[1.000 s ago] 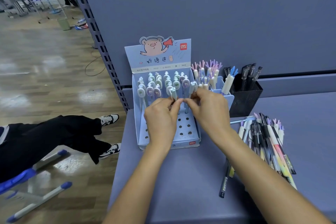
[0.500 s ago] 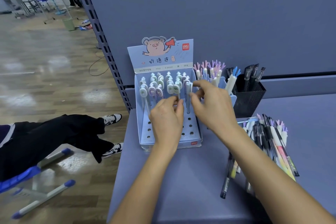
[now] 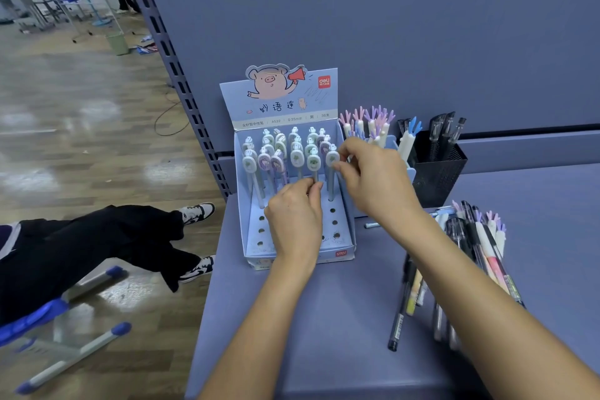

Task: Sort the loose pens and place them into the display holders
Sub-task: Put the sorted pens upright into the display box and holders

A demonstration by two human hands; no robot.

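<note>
A light blue cardboard display box point(image 3: 345, 230) with a pig header card stands at the table's left edge. Several oval-capped pens stand in its back rows. My left hand point(image 3: 293, 217) hovers over the box's front holes and pinches the barrel of a green-capped pen point(image 3: 313, 163). My right hand point(image 3: 373, 178) pinches the oval cap of the white pen point(image 3: 331, 159) at the box's right side. A pile of loose pens point(image 3: 470, 256) lies on the table to the right, partly behind my right forearm.
A small blue holder point(image 3: 410, 172) with antler-topped pens point(image 3: 367, 122) and a black mesh cup point(image 3: 436, 172) with black pens stand behind the box. A grey partition rises at the back. Left of the table, a seated person's legs point(image 3: 107, 237) stretch over the wooden floor.
My right hand has lifted away from my left hand and gone up and right to the white pen's cap. My left hand stays low on the green-capped pen's barrel.
</note>
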